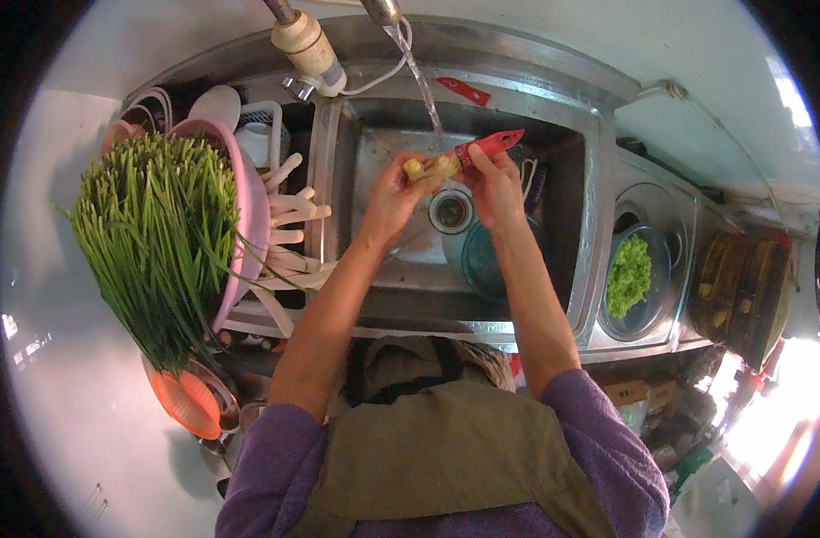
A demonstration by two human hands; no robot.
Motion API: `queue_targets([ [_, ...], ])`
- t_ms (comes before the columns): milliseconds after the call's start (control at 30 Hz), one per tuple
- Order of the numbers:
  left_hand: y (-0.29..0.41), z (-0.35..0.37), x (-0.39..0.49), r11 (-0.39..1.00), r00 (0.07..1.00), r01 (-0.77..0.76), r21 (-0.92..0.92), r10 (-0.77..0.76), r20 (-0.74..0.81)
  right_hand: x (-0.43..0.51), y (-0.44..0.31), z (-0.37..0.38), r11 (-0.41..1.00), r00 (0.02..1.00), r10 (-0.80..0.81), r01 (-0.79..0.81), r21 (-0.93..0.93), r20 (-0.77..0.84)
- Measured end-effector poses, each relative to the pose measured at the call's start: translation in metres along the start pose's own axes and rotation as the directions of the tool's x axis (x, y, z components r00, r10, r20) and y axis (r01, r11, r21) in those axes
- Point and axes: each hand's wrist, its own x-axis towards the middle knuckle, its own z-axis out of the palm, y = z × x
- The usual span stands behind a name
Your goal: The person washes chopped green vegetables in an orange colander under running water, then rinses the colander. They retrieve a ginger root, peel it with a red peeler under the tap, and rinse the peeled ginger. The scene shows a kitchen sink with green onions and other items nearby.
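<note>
Over the sink, my left hand holds a knobbly yellow-tan piece that looks like ginger root. My right hand grips a red plastic item with a pointed end, which touches or almost touches the yellow piece. Whether it is a packet or a tool, I cannot tell. Water runs from the faucet just behind the hands. Below them is the round drain. A clear bluish bowl sits in the basin, partly hidden by my right forearm.
Left of the sink, a tilted pink basin holds a large bunch of garlic chives, beside several pale stalks. A red strip lies on the back rim. At right, a glass bowl contains chopped greens. An orange basket stands lower left.
</note>
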Motion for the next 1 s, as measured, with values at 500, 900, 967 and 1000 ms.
queue_targets([
  [500, 0.001, 0.007, -0.006, 0.954, 0.975, -0.183, 0.236, 0.207, -0.084, 0.003, 0.012, 0.008, 0.999, 0.995, -0.031, 0.029, -0.025, -0.097],
  [900, 0.005, 0.008, -0.004, 0.78, 0.96, -0.271, 0.564, 0.264, 0.096, -0.003, -0.005, 0.005, 0.842, 0.987, -0.087, 0.145, -0.519, 0.136],
  [967, 0.0, 0.006, -0.004, 0.724, 0.96, -0.27, 0.635, 0.253, 0.12, -0.003, -0.005, 0.004, 0.803, 0.98, -0.097, 0.181, -0.568, 0.175],
  [1000, -0.002, 0.005, -0.005, 0.721, 0.955, -0.285, 0.632, 0.273, 0.12, -0.002, -0.004, 0.004, 0.78, 0.985, -0.097, 0.166, -0.603, 0.146],
])
